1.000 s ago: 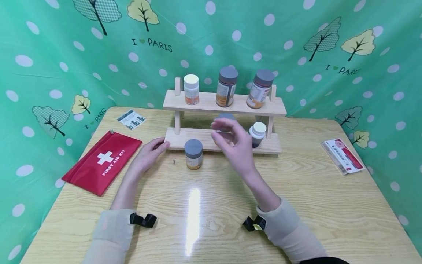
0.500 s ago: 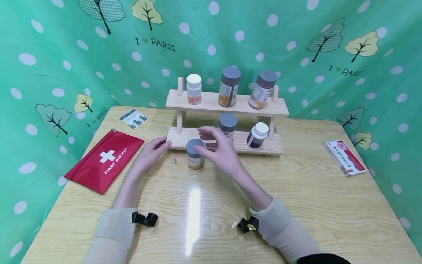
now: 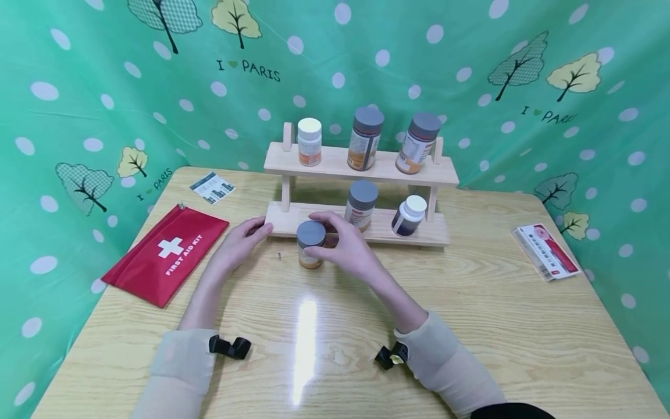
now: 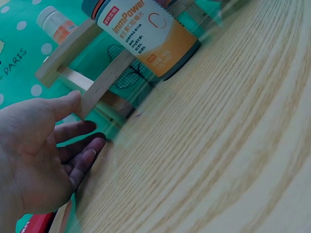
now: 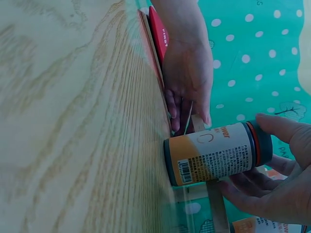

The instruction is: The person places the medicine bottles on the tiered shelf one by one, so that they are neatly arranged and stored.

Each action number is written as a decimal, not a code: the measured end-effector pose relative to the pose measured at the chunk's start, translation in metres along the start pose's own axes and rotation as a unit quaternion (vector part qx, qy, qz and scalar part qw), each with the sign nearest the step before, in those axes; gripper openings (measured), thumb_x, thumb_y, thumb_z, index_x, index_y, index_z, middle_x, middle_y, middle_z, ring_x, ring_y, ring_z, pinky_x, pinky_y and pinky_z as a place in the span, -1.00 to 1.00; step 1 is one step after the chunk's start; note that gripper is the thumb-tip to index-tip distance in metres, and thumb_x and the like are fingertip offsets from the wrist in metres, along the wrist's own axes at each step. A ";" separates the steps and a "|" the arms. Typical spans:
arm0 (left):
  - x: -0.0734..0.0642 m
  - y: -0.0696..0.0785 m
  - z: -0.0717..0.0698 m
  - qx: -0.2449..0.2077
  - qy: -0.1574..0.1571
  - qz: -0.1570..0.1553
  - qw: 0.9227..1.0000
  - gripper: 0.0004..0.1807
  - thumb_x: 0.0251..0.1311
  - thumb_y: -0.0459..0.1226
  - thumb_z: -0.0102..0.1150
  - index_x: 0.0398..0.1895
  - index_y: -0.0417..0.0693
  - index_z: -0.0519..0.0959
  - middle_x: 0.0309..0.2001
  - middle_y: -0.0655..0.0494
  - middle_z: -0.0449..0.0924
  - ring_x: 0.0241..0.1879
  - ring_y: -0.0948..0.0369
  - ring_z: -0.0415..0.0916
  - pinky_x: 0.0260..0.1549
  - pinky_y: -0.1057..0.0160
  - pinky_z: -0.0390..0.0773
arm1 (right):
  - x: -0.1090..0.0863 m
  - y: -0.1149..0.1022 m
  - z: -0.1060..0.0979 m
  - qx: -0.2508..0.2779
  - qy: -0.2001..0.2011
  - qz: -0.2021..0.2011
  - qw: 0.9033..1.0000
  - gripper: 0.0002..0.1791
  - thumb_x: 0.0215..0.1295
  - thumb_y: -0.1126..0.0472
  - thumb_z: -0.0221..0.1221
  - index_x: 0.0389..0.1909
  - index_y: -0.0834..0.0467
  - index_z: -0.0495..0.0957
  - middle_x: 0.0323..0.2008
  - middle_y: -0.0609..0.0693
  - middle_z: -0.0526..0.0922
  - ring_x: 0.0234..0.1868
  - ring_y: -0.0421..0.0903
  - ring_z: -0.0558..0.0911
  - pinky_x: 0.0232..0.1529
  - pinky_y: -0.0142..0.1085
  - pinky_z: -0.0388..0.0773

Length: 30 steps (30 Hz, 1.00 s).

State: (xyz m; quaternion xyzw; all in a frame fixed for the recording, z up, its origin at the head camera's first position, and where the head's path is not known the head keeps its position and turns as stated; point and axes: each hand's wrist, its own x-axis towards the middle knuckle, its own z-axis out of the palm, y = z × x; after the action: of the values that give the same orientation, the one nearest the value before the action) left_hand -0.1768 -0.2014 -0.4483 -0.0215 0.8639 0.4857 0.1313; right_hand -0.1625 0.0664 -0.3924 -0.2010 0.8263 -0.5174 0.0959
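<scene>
A grey-capped supplement bottle (image 3: 311, 235) with a white and orange label stands on the table before the shelf. My right hand (image 3: 348, 244) holds it from the right, thumb at the cap and fingers round its far side; the right wrist view shows the thumb on the cap (image 5: 262, 141). At the left end of the two-tier wooden shelf (image 3: 280, 218), my left hand (image 3: 238, 244) holds the lower board's end. In the left wrist view the thumb of the left hand (image 4: 34, 150) touches that end, the other fingers lying loosely curled below.
On the lower tier stand another grey-capped bottle (image 3: 361, 206) and a white-capped dark bottle (image 3: 409, 215). The upper tier bears a white bottle (image 3: 310, 142) and two grey-capped bottles. A red first aid pouch (image 3: 166, 253), a card (image 3: 211, 187) and a flat box (image 3: 546, 251) lie around.
My right hand has moved left and down from in front of the lower tier to the front bottle and taken hold of it. My left hand stays at the shelf's end.
</scene>
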 end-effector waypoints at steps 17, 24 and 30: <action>-0.002 -0.006 0.002 -0.002 0.001 -0.003 1.000 -0.12 0.47 0.28 -0.08 0.61 -0.10 0.17 0.60 -0.20 0.16 0.62 -0.17 0.04 0.59 -0.20 0.09 | 0.001 0.008 0.006 0.006 -0.006 0.003 1.000 -0.34 0.20 0.25 0.46 0.33 0.08 0.48 0.24 0.04 0.59 0.23 -0.01 0.62 0.22 -0.20 0.67; 0.002 -0.005 0.002 -0.003 -0.005 -0.005 1.000 -0.10 0.45 0.31 -0.08 0.62 -0.08 0.17 0.61 -0.19 0.15 0.62 -0.16 0.03 0.59 -0.20 0.09 | -0.001 0.004 -0.001 0.029 -0.018 -0.003 0.999 -0.37 0.20 0.28 0.46 0.29 0.08 0.50 0.20 0.05 0.61 0.22 -0.01 0.62 0.23 -0.16 0.67; 0.002 -0.001 0.001 -0.003 -0.005 -0.011 1.000 -0.10 0.44 0.32 -0.09 0.62 -0.05 0.16 0.61 -0.17 0.14 0.63 -0.16 0.02 0.60 -0.22 0.07 | 0.001 -0.010 -0.008 0.054 -0.003 -0.027 0.998 -0.37 0.18 0.28 0.48 0.28 0.09 0.52 0.16 0.04 0.63 0.20 -0.03 0.63 0.21 -0.19 0.69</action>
State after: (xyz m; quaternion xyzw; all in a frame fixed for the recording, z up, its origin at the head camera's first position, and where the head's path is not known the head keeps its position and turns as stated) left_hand -0.1782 -0.2012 -0.4503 -0.0285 0.8613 0.4874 0.1407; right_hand -0.1637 0.0689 -0.3797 -0.2196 0.7911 -0.5630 0.0949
